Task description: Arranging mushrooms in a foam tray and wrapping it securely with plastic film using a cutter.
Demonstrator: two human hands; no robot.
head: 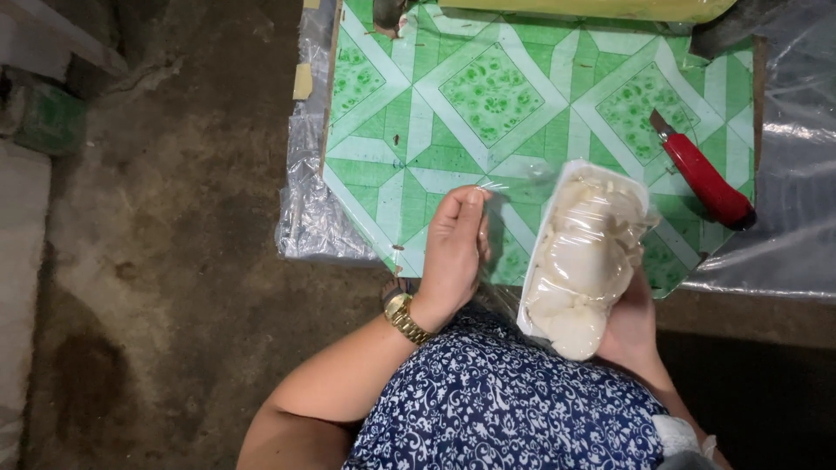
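Observation:
My right hand (629, 324) holds from below a white foam tray of pale mushrooms (583, 257), wrapped in clear plastic film. The tray tilts over the near edge of a low table with a green and white patterned cover (488, 96). My left hand (455, 252), with a gold watch on the wrist, pinches a loose end of the clear film (493, 188) and pulls it taut to the left of the tray. A utility knife with a red handle (704, 177) lies on the table, to the right of the tray.
Crumpled clear plastic sheeting (306, 209) hangs off the table's left side and more lies at the right (797, 174). A yellow object (592, 9) rests along the table's far edge. Bare dirt floor (174, 244) spreads to the left, with a green object (48, 117) near the wall.

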